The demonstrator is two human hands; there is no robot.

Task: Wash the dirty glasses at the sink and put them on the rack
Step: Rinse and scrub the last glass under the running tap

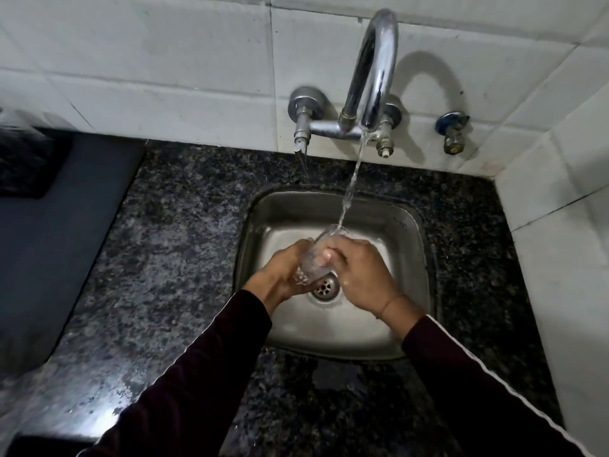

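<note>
My left hand point(283, 272) wraps the drinking glass point(313, 262) near its base. My right hand point(359, 275) curls round its rim, tilting the mouth into the tap stream point(351, 183) for rinsing.

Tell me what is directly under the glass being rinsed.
Below the glass lies the steel sink with its drain, partly visible. The left hand and right hand grip the glass and cover the rest.

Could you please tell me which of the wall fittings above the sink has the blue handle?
It is the small separate valve on the far right, beside the corner. The two mixer valves under the curved spout are plain metal.
</note>
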